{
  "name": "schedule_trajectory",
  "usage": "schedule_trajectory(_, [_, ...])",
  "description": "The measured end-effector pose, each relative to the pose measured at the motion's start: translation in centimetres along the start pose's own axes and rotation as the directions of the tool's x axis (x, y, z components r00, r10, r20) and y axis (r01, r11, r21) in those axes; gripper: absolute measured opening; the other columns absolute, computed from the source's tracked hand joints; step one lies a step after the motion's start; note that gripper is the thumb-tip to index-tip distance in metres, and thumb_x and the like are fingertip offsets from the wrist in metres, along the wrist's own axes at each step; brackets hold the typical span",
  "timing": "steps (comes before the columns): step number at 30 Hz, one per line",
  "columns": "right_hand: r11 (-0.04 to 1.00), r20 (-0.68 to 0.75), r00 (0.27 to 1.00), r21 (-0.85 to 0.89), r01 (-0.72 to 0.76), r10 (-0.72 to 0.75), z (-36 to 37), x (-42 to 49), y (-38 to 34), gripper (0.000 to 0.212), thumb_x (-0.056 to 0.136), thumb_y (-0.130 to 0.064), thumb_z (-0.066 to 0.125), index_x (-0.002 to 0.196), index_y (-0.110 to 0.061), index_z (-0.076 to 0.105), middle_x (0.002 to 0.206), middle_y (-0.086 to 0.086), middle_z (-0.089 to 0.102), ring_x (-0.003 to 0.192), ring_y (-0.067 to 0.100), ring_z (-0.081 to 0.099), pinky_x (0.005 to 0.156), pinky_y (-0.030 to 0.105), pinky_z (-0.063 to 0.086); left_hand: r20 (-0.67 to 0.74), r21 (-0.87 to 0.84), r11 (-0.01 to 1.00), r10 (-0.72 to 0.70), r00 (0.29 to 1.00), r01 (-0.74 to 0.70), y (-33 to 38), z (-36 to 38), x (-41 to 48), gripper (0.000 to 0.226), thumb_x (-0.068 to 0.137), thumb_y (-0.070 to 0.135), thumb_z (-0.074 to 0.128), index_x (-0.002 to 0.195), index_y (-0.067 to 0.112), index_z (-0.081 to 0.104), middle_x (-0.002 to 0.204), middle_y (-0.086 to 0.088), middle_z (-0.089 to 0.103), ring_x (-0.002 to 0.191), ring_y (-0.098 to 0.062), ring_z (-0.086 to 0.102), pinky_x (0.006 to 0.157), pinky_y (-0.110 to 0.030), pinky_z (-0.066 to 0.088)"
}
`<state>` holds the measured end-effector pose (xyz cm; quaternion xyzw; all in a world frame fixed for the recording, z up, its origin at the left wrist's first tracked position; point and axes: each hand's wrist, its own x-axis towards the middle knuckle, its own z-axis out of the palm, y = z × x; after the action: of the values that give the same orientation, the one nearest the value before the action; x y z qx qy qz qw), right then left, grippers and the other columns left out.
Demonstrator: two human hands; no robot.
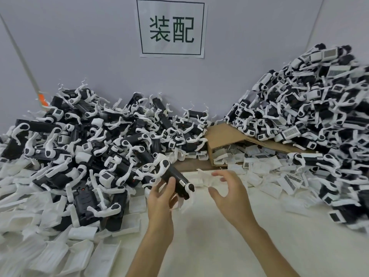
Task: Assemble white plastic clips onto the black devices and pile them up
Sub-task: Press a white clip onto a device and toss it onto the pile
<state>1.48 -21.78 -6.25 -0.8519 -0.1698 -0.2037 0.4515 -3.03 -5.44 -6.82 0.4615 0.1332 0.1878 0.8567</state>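
While left hand [161, 195] grips black device [176, 179], right hand [229, 188] spread empty, tipped cardboard box [225, 134] holding white clips [221, 159].

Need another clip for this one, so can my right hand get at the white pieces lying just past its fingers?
Probably yes. The right hand is open and empty, the white pieces lie uncovered right beside it, and the left hand holds the black device off to one side.

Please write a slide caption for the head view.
Left hand holds a black device; right hand hovers open beside it.
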Motion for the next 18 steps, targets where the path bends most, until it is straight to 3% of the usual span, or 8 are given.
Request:
schedule_trajectory(2, [0.944,0.048,0.983,-0.291,-0.157,0.178,-1.0,0.5,1.4,0.044,0.087,-0.030,0.073,0.127,-0.028,0.055,0.131,-0.009,0.050,0.122,0.016,0.048,0.098,0.035,0.042,0.035,-0.120,0.989,-0.080,0.996,0.084,0.4,-0.1,0.1,0.055,0.076,0.033,0.073,0.124,0.007,0.065,0.101,-0.004,0.075,0.090,-0.016,0.068,0.086,-0.029,0.048])
schedule_trajectory(4, [0.839,0.131,0.936,-0.497,-0.224,0.328,-1.7,0.5,2.5,0.059,0.089,-0.038,0.068,0.141,-0.027,0.043,0.138,-0.005,0.045,0.129,0.021,0.043,0.100,0.037,0.038,0.062,-0.182,0.974,-0.129,0.990,0.138,0.6,-0.1,0.1,0.065,0.076,0.035,0.070,0.131,0.001,0.062,0.114,-0.011,0.071,0.102,-0.023,0.064,0.091,-0.031,0.048])
schedule_trajectory(8, [0.866,0.191,0.928,-0.457,-0.203,0.318,-1.9,0.4,3.3,0.055,0.088,-0.018,0.066,0.139,-0.023,0.046,0.107,-0.007,0.053,0.113,0.019,0.055,0.091,0.032,0.038,0.098,-0.169,0.969,-0.166,0.981,0.181,0.5,-0.1,0.0,0.054,0.089,0.035,0.065,0.132,0.001,0.063,0.124,-0.016,0.069,0.110,-0.027,0.063,0.092,-0.033,0.048])
schedule_trajectory(11, [0.954,0.111,0.951,-0.118,-0.277,0.289,-1.7,0.8,2.3,0.037,0.088,-0.009,0.067,0.121,-0.025,0.063,0.109,-0.007,0.065,0.097,0.010,0.061,0.079,0.022,0.043,0.133,-0.090,0.974,-0.196,0.972,0.208,0.5,-0.1,-0.1,0.058,0.081,0.045,0.066,0.126,0.009,0.067,0.112,-0.007,0.073,0.105,-0.025,0.065,0.088,-0.034,0.049])
schedule_trajectory(13, [0.910,0.121,0.939,0.236,-0.341,0.321,-1.7,1.2,1.5,0.024,0.092,-0.003,0.064,0.106,-0.022,0.068,0.104,-0.005,0.074,0.093,0.010,0.067,0.077,0.018,0.046,0.169,-0.043,0.974,-0.212,0.963,0.222,0.4,-0.1,-0.2,0.062,0.074,0.047,0.069,0.125,0.011,0.068,0.107,-0.004,0.075,0.097,-0.020,0.070,0.085,-0.032,0.050])
schedule_trajectory(15, [0.671,0.229,0.906,0.613,-0.418,0.355,-1.7,1.2,0.6,0.025,0.093,0.007,0.058,0.108,-0.011,0.069,0.100,0.006,0.077,0.089,0.020,0.074,0.077,0.024,0.055,0.197,-0.018,0.974,-0.218,0.956,0.226,0.2,-0.1,-0.4,0.068,0.069,0.046,0.075,0.126,0.009,0.067,0.106,-0.004,0.076,0.093,-0.018,0.071,0.089,-0.032,0.050])
schedule_trajectory(18, [0.357,0.317,0.874,0.820,-0.448,0.369,-1.8,1.1,-0.1,0.028,0.092,0.017,0.051,0.108,-0.001,0.066,0.092,0.012,0.076,0.079,0.020,0.075,0.069,0.024,0.059,0.218,0.022,0.974,-0.224,0.950,0.225,0.0,0.0,-0.6,0.068,0.061,0.046,0.081,0.120,0.012,0.071,0.106,-0.004,0.076,0.092,-0.018,0.072,0.097,-0.037,0.047])
